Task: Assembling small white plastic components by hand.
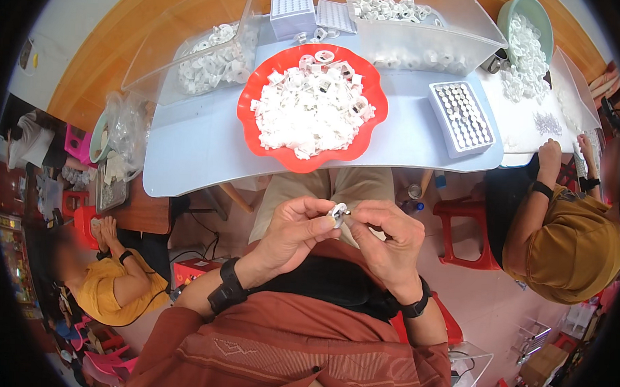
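Above my lap, my left hand (300,233) pinches a small round white plastic part (338,211) between thumb and fingers. My right hand (388,238) meets it from the other side, its thumb and forefinger closed at a small dark and metallic bit on the part; what exactly they grip is too small to make out. Just beyond both hands, a red wavy-rimmed bowl (246,116) heaped with white plastic parts (313,108) stands at the near edge of the light blue table (195,145).
A white tray (461,120) with rows of round pieces sits right. Clear bins (424,44) of white parts stand at the back, beside stacked white trays (292,12) and a green bowl (527,30). Co-workers sit left (119,275) and right (561,236); a red stool (466,229) stands nearby.
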